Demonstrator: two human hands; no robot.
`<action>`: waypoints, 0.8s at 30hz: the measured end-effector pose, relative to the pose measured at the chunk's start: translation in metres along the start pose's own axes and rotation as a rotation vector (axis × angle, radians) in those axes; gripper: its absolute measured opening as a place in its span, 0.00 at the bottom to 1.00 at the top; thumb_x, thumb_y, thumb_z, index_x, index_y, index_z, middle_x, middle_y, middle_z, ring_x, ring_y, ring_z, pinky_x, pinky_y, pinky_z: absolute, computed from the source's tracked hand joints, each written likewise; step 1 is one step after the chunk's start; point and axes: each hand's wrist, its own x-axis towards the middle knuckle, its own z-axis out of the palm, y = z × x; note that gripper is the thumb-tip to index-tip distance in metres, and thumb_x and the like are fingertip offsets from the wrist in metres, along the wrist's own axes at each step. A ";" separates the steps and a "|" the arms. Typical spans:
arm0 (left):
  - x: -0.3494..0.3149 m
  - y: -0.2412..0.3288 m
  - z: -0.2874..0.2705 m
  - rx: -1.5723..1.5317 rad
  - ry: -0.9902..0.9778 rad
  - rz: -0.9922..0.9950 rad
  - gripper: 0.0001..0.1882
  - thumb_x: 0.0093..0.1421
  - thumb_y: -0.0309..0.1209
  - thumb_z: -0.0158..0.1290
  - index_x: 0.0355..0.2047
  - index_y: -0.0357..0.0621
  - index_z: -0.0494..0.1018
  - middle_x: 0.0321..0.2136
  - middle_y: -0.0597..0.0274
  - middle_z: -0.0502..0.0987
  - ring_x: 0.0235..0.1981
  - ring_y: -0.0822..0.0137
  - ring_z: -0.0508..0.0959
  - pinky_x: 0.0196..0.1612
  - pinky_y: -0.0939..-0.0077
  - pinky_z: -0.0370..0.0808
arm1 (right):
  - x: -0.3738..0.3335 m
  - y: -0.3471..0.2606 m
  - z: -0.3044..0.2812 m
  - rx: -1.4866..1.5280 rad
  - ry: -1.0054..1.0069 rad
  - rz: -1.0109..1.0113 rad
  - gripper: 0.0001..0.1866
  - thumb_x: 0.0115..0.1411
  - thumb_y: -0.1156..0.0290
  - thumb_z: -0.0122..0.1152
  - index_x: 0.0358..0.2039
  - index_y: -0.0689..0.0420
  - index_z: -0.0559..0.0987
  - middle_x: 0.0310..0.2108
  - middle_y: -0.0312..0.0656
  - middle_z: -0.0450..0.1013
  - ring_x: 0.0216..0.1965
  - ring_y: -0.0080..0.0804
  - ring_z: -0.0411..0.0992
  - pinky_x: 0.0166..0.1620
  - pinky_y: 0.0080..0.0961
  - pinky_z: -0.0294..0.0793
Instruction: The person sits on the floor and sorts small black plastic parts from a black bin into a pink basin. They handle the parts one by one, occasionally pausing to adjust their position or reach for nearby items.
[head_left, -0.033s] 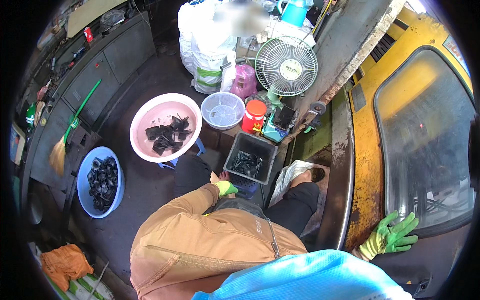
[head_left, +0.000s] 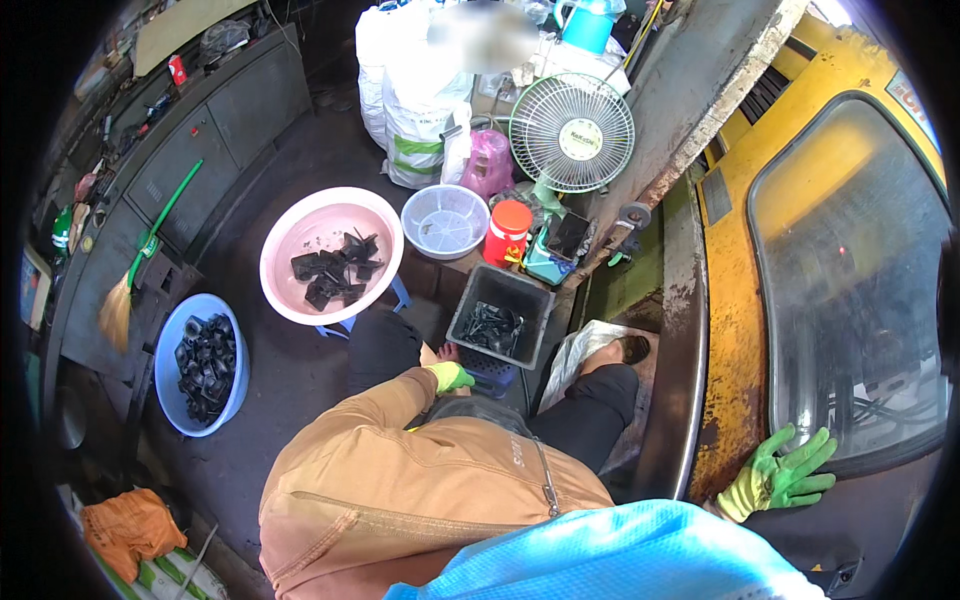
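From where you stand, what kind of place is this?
Probably a small workshop or repair yard. Basins of black parts sit on a grimy floor, a yellow machine cab is by the right hand, and a dark workbench runs along the left.

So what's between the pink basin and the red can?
A pale plastic bowl sits between the pink basin and the red can, as the head view shows.

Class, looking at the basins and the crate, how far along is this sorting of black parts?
Done: black parts lie in the blue basin and a layer in the grey crate. In hand: nothing is visibly held. The left hand, gloved, sits beside the crate; the right hand, gloved, rests open on the yellow machine. Left: a small pile remains in the pink basin.
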 end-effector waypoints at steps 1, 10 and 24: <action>0.000 -0.001 0.001 0.013 -0.007 0.002 0.28 0.62 0.48 0.49 0.58 0.46 0.69 0.51 0.50 0.76 0.51 0.57 0.76 0.52 0.61 0.69 | -0.002 0.004 -0.001 0.048 0.041 0.006 0.25 0.61 0.51 0.60 0.57 0.45 0.75 0.58 0.29 0.73 0.52 0.55 0.72 0.55 0.45 0.65; -0.003 -0.008 -0.007 0.052 0.003 -0.003 0.30 0.62 0.48 0.47 0.61 0.46 0.67 0.53 0.48 0.75 0.55 0.53 0.75 0.57 0.58 0.67 | -0.009 0.006 0.009 0.133 0.017 -0.021 0.23 0.62 0.53 0.59 0.55 0.48 0.77 0.57 0.30 0.74 0.53 0.55 0.71 0.55 0.44 0.65; -0.009 -0.005 -0.013 0.012 0.026 -0.026 0.33 0.60 0.49 0.49 0.62 0.44 0.65 0.54 0.46 0.73 0.56 0.51 0.72 0.58 0.57 0.66 | -0.008 0.011 0.015 0.289 0.138 -0.026 0.18 0.58 0.61 0.62 0.50 0.47 0.80 0.50 0.29 0.78 0.51 0.54 0.71 0.49 0.44 0.68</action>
